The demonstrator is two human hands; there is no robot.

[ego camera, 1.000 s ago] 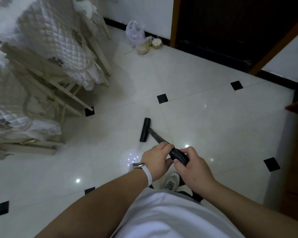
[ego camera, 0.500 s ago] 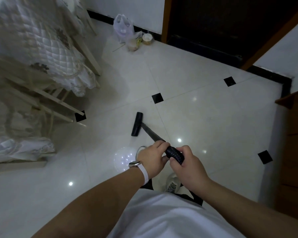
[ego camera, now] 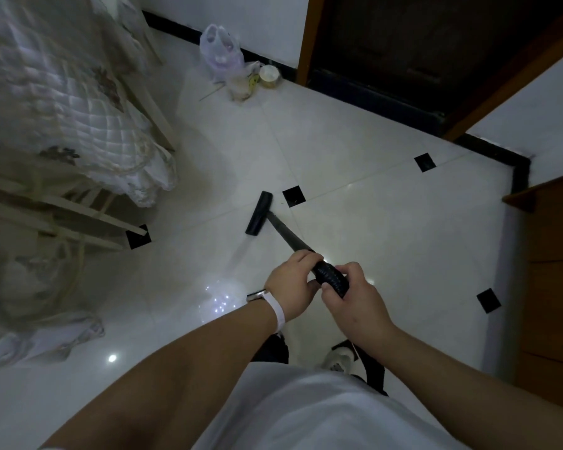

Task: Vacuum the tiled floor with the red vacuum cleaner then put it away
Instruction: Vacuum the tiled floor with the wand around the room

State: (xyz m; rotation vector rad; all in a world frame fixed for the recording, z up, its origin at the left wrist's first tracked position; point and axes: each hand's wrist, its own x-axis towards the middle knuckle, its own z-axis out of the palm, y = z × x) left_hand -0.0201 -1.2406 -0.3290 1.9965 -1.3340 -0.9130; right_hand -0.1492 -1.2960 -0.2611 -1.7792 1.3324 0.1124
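Vacuum wand, black, slants down across the white tiled floor to its nozzle, which lies flat just beside a black inset tile. Left hand wraps the wand's upper end and right hand the ribbed hose cuff, each grip curled closed around its part.

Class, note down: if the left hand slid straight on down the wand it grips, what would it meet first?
The left hand would likely meet the black floor nozzle at the end of the wand; nothing else shows between them.
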